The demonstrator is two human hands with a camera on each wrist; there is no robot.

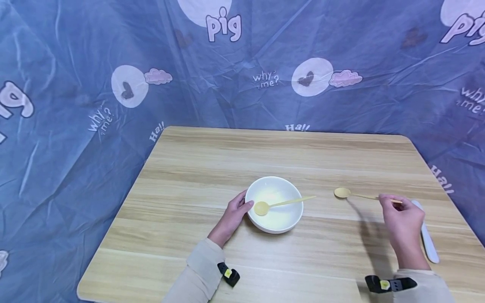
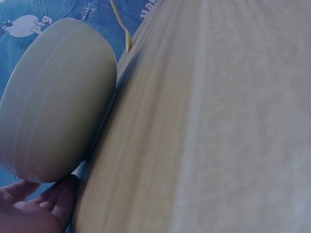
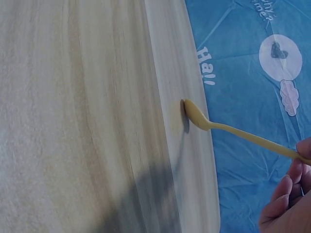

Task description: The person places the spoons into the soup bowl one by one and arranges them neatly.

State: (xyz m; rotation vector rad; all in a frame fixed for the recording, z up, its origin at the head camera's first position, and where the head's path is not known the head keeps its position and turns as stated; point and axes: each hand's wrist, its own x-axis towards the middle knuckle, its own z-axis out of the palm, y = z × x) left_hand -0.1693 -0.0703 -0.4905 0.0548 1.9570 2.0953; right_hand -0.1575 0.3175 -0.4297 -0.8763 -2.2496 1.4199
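Note:
A white bowl (image 1: 273, 227) stands on the table. My left hand (image 1: 234, 213) grips its left side, thumb over the rim and fingers low against the outer wall, as the left wrist view (image 2: 41, 206) shows. Inside the bowl lies a yellow spoon (image 1: 261, 208), its handle leaning out over the right rim. To the right, my right hand (image 1: 402, 219) pinches the handle end of a second yellow spoon (image 1: 342, 192). In the right wrist view that spoon (image 3: 197, 115) slants down, its bowl end close over the tabletop and its shadow.
A long pale utensil (image 1: 429, 240) lies beside the right hand, partly hidden by it. The wooden table (image 1: 170, 176) has rounded corners, and a blue printed cloth (image 1: 227, 84) hangs behind it and along the sides.

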